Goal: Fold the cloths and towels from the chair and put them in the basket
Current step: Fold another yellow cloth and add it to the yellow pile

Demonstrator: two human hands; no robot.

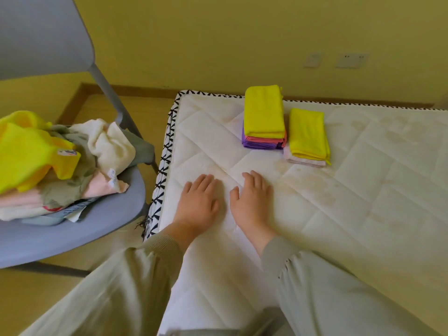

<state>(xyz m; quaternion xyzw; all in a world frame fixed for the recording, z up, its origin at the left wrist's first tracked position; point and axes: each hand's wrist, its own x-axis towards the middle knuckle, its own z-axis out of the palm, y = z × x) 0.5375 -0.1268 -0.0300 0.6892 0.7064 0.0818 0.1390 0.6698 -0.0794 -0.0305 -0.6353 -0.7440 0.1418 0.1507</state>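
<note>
The left hand [198, 202] and right hand [252, 202] lie flat and released on the mattress [363, 190], holding nothing, probably between folds. The unfolded pile [60, 161] sits on the chair [97, 226] left of the left hand. A taller stack [264, 112] and a lower stack [306, 134] lie beyond the right hand. No basket shows.

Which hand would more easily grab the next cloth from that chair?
Probably the left hand: it rests nearer the chair and its cloth pile than the right hand; both lie open.
</note>
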